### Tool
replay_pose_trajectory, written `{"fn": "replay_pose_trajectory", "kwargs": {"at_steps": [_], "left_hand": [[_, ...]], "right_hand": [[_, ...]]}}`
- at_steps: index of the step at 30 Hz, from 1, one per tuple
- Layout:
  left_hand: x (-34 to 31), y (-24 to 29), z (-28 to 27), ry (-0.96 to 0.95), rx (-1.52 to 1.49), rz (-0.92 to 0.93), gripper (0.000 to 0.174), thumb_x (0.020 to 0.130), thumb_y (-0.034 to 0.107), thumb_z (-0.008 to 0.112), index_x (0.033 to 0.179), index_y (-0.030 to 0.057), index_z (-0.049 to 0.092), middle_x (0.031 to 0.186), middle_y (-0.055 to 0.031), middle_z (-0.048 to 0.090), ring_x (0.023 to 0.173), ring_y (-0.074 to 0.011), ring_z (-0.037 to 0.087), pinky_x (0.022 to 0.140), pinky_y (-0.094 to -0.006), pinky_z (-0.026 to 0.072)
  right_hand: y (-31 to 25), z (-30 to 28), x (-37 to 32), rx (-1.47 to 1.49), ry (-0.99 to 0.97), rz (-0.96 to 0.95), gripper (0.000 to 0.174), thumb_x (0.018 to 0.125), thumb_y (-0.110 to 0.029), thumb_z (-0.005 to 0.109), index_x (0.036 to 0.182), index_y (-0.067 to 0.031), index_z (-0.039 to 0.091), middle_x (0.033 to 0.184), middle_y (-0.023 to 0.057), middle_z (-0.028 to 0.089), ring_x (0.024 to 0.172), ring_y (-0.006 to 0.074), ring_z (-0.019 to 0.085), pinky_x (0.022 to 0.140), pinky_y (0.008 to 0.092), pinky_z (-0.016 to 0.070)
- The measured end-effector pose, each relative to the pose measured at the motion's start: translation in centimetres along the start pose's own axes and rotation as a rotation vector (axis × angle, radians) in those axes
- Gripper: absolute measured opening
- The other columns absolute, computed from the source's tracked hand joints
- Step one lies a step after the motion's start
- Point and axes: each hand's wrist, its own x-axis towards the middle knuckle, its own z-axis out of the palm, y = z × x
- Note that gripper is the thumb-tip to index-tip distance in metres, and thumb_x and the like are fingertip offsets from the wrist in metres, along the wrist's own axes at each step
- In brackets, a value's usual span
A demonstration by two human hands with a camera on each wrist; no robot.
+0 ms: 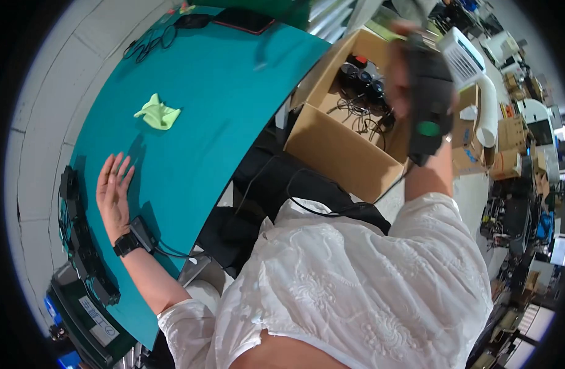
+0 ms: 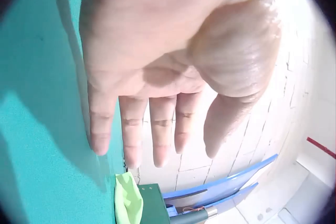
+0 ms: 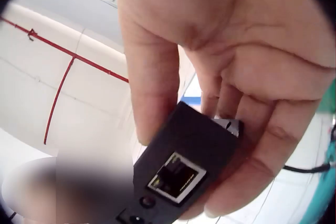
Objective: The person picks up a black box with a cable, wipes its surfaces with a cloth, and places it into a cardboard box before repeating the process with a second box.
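Note:
My right hand (image 3: pixel 252 77) grips a black device (image 3: pixel 197 140) between thumb and fingers; a network port and round sockets show on its near side. In the head view that hand (image 1: pixel 402 77) is raised, blurred, beside the open cardboard box (image 1: pixel 341 144), and black gear on the wrist covers part of it. My left hand (image 1: pixel 114 190) is held edge-down at the green table (image 1: pixel 202 80), fingers extended and holding nothing. Its palm (image 2: pixel 157 50) faces the left wrist camera. A light green cloth (image 1: pixel 159 114) lies crumpled on the table beyond the left fingers.
Black devices (image 1: pixel 82 246) line the table's left edge, above a dark green bin (image 1: pixel 79 313). A phone-like black slab (image 1: pixel 243 19) and a coiled cable (image 1: pixel 153 43) lie at the far end. The box holds black round items (image 1: pixel 362 80) and cables. A white appliance (image 1: pixel 462 52) stands beyond.

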Motion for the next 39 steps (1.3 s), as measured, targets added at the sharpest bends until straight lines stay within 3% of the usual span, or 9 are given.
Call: {"fn": "replay_pose_trajectory", "kwargs": {"at_steps": [1,2,4,7,10,13,20,25,39], "left_hand": [[0.0,-0.2,-0.3,0.0,0.033,-0.012,0.051,0.096,0.022,0.05,0.136,-0.006,0.036,0.139,-0.0243,0.038,0.128,-0.0356,0.041,0.107,-0.046,0.0364],[0.0,-0.4,-0.8,-0.017,0.033,-0.012,0.051,0.096,0.022,0.05,0.136,-0.006,0.036,0.139,-0.0243,0.038,0.128,-0.0356,0.041,0.107,-0.046,0.0364],[0.1,-1.1,-1.8,0.064,-0.035,-0.088,0.051,0.097,0.021,0.047,0.137,-0.0073,0.034,0.139,-0.0248,0.038,0.127,-0.0346,0.042,0.108,-0.044,0.0357],[0.2,-1.9,-2.8,0.098,-0.113,-0.094,0.048,0.098,0.018,0.043,0.136,-0.0106,0.033,0.136,-0.0244,0.041,0.124,-0.0315,0.044,0.109,-0.0399,0.0352],[0.5,-2.9,-4.6,0.155,-0.163,-0.098,0.047,0.099,0.016,0.042,0.135,-0.0133,0.031,0.133,-0.0237,0.041,0.124,-0.0296,0.044,0.112,-0.0391,0.0328],[0.5,-3.3,-5.5,0.191,-0.218,-0.099,0.047,0.099,0.014,0.041,0.136,-0.0126,0.03,0.134,-0.0226,0.04,0.127,-0.0286,0.041,0.114,-0.0387,0.0304],[0.0,-3.3,-6.9,0.257,-0.315,-0.116,0.046,0.099,0.013,0.042,0.138,-0.0088,0.029,0.137,-0.0176,0.038,0.129,-0.0265,0.037,0.116,-0.0383,0.0263],[0.1,-3.0,-7.1,0.279,-0.373,-0.124,0.047,0.099,0.01,0.041,0.14,-0.0075,0.025,0.137,-0.0178,0.038,0.13,-0.0261,0.036,0.117,-0.0391,0.0234],[-0.6,-2.8,-9.7,0.135,-0.688,-0.165,0.051,0.1,0.009,0.036,0.145,0.0009,0.015,0.151,-0.0117,0.022,0.139,-0.0235,0.024,0.118,-0.0442,0.0162]], "right_hand": [[-2.2,-1.7,-1.6,0.127,-0.086,0.05,0.083,0.071,-0.029,0.077,0.134,0.0071,0.036,0.104,0.0164,0.062,0.092,0.0247,0.065,0.08,0.0347,0.0541],[-2.6,-4.2,-2.2,0.212,-0.301,-0.038,0.084,0.07,-0.026,0.078,0.135,0.0045,0.034,0.107,0.0169,0.06,0.101,0.0253,0.062,0.085,0.0358,0.0521],[-4.0,-7.7,-5.1,0.099,-0.186,-0.03,0.077,0.074,-0.02,0.076,0.135,0.0015,0.034,0.115,0.0156,0.056,0.108,0.025,0.057,0.089,0.036,0.0486],[-3.7,-8.6,-8.8,-0.123,0.394,0.157,0.062,0.08,-0.003,0.066,0.134,-0.001,0.036,0.12,0.0103,0.052,0.109,0.0212,0.053,0.095,0.0301,0.043],[0.0,-13.2,-9.5,-0.545,0.472,0.556,0.05,0.08,-0.008,0.069,0.126,-0.0016,0.049,0.102,0.0019,0.059,0.084,0.009,0.054,0.066,0.02,0.0412],[7.5,-17.9,-10.7,-0.483,0.602,0.601,0.047,0.08,-0.011,0.071,0.123,-0.0056,0.052,0.093,-0.0014,0.06,0.073,0.0044,0.049,0.057,0.0177,0.033],[20.8,-22.6,-11.6,-0.357,0.644,0.514,0.047,0.076,0.002,0.07,0.119,-0.0089,0.053,0.1,0.0025,0.06,0.077,0.0106,0.055,0.061,0.0228,0.0444],[29.9,-24.7,-15.6,-0.467,0.487,1.014,0.044,0.077,-0.002,0.072,0.115,-0.0077,0.052,0.099,0.0062,0.061,0.081,0.0132,0.058,0.058,0.0256,0.0468],[36.9,-24.6,-17.4,-0.511,0.247,1.399,0.044,0.076,-0.017,0.075,0.113,-0.0006,0.058,0.099,0.0178,0.065,0.088,0.0259,0.066,0.07,0.0373,0.0551]]}}
